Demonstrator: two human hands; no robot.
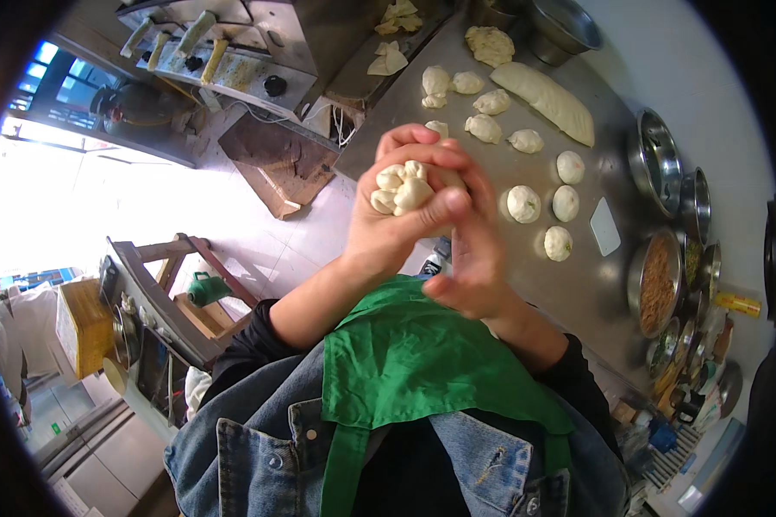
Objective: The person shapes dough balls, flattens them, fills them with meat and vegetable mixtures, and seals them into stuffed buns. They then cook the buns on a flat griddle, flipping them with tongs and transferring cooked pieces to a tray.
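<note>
A piece of pale dough, gathered into several knobbly folds, sits in my left hand, whose fingers and thumb curl around it. My right hand is raised against the left one, its fingers behind and over the left fingertips; whether it touches the dough is hidden. Beyond the hands, several dough pieces and round filled dough balls lie on the steel worktop. A thick log of dough rests farther back, beside a rough dough lump.
A white dough scraper lies on the worktop. Along the wall stand metal bowls, one with brown filling, another mostly empty-looking. A gas stove is at the upper left, flattened cardboard on the floor, a wooden-framed stand at the left.
</note>
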